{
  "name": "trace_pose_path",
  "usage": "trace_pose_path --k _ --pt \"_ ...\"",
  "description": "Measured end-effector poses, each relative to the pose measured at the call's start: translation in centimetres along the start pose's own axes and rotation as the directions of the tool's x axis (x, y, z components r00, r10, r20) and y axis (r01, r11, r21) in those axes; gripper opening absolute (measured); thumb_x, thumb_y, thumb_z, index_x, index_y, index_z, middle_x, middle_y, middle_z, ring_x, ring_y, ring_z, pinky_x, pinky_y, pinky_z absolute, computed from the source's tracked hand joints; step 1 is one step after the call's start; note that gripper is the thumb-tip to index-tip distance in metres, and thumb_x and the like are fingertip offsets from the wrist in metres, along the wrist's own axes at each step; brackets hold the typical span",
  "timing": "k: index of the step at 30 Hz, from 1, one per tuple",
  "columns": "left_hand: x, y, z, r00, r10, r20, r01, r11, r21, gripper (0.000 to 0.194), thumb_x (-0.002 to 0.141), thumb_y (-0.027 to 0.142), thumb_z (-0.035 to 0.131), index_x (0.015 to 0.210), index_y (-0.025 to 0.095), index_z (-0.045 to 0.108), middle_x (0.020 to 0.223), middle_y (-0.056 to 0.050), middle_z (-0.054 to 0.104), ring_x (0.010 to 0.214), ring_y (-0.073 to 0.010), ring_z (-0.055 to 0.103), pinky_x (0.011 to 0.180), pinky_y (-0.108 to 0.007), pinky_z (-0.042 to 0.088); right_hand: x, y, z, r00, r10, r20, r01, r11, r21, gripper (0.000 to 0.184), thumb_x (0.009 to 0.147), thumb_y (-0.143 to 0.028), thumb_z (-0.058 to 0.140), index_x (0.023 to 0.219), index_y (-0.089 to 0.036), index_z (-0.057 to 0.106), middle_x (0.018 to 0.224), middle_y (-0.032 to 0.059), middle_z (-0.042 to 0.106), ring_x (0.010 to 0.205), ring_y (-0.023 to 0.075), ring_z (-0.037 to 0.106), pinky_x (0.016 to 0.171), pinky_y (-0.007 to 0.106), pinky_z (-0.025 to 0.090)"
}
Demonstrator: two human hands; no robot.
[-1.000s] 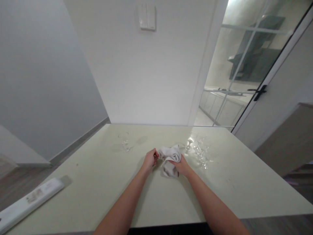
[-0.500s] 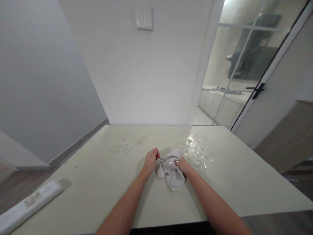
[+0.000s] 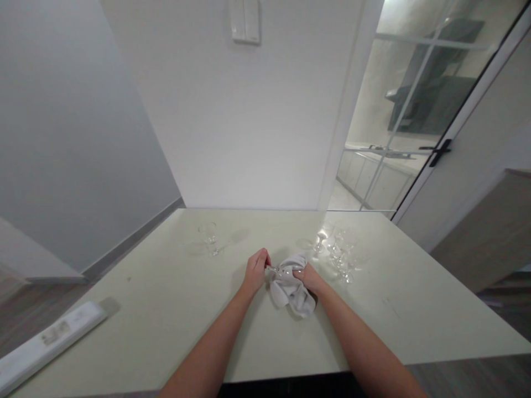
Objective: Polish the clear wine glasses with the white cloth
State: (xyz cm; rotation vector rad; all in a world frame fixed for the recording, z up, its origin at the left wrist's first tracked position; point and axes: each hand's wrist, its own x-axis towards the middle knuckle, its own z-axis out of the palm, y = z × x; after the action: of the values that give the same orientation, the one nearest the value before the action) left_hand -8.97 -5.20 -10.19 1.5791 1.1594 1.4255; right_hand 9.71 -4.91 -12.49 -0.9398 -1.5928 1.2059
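A stemmed glass [image 3: 274, 270] lies sideways between my hands above the table, its bowl largely covered by a light grey cloth [image 3: 292, 294]. My left hand [image 3: 256, 268] is closed with its fingertips on the foot end of the glass. With my right hand [image 3: 309, 276] I grip the cloth at the bowl end; some of those fingers are hidden in its folds. The cloth's loose part hangs down toward the tabletop. Beyond my left hand, one clear stemmed glass [image 3: 211, 241] stands alone. Several more clear glasses [image 3: 341, 257] stand grouped beyond my right hand.
The pale table [image 3: 157, 309] meets a white wall [image 3: 257, 127] at its back edge. A white power strip [image 3: 53, 340] lies at the left edge. To the right is a glazed door with a black handle [image 3: 440, 150].
The cloth has shifted right, away from my left hand, and its hanging folds have changed shape. More of the glass's stem shows. Both hands stay nearly in place.
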Motion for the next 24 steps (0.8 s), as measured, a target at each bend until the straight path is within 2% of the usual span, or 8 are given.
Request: trace_pose_path --k 3,7,12,16,20,24 --pt "-0.3 0.2 0.1 0.999 0.044 0.003 -0.044 0.999 0.012 0.043 0.091 0.045 0.038 0.059 0.019 0.049 0.053 0.003 0.04 0.051 -0.0122 0.038 0.052 -0.026 0.03 0.1 0.1 0.0 0.999 -0.026 -0.03 0.026 1.0 -0.007 0.016 0.064 -0.03 0.061 0.077 -0.021 0.065 0.084 0.0036 0.069 0.084 0.0224 0.06 0.086 0.038 0.048" --pt "-0.4 0.3 0.1 0.996 0.091 -0.008 -0.09 0.995 0.032 0.042 0.092 0.043 0.038 0.058 0.019 0.048 0.054 0.002 0.04 0.053 -0.0125 0.038 0.054 -0.027 0.03 0.2 0.3 -0.1 1.0 -0.025 -0.013 0.024 0.999 -0.044 0.016 0.068 -0.031 0.061 0.078 -0.021 0.067 0.085 0.0043 0.07 0.087 0.0227 0.061 0.089 0.038 0.046" --pt "0.0 -0.2 0.2 0.998 0.043 -0.046 -0.042 0.999 0.029 0.043 0.091 0.042 0.037 0.057 0.019 0.049 0.053 0.002 0.042 0.052 -0.0127 0.039 0.052 -0.026 0.03 0.2 0.1 -0.2 0.999 -0.012 0.037 0.015 0.996 -0.09 0.017 0.071 -0.031 0.06 0.082 -0.021 0.068 0.089 0.0038 0.071 0.089 0.0218 0.062 0.09 0.038 0.046" --pt "0.4 -0.5 0.1 0.997 -0.014 -0.081 0.017 0.999 0.032 0.042 0.09 0.041 0.037 0.056 0.019 0.049 0.052 0.002 0.043 0.052 -0.013 0.041 0.051 -0.026 0.031 0.2 -0.6 -0.1 0.996 0.019 0.083 -0.017 1.0 -0.025 0.016 0.065 -0.027 0.065 0.08 -0.022 0.068 0.087 0.003 0.071 0.087 0.0215 0.063 0.088 0.036 0.048" --pt "0.4 -0.4 0.2 0.996 -0.055 -0.071 0.056 0.998 0.016 0.041 0.089 0.042 0.037 0.056 0.02 0.048 0.051 0.002 0.043 0.049 -0.0127 0.04 0.049 -0.025 0.03 0.1 -0.5 0.0 0.992 0.038 0.117 -0.047 0.996 0.079 0.017 0.067 -0.034 0.067 0.079 -0.022 0.067 0.087 0.0032 0.071 0.089 0.0223 0.063 0.09 0.038 0.048" --pt "0.4 -0.2 0.3 0.996 -0.071 -0.061 0.07 0.997 -0.019 0.04 0.088 0.043 0.037 0.057 0.02 0.048 0.051 0.002 0.043 0.049 -0.0122 0.039 0.047 -0.024 0.03 -0.1 0.4 0.0 0.972 0.229 0.052 -0.234 0.925 0.3 0.025 0.07 -0.04 0.066 0.083 -0.02 0.066 0.087 0.0053 0.07 0.09 0.0235 0.064 0.089 0.04 0.049"
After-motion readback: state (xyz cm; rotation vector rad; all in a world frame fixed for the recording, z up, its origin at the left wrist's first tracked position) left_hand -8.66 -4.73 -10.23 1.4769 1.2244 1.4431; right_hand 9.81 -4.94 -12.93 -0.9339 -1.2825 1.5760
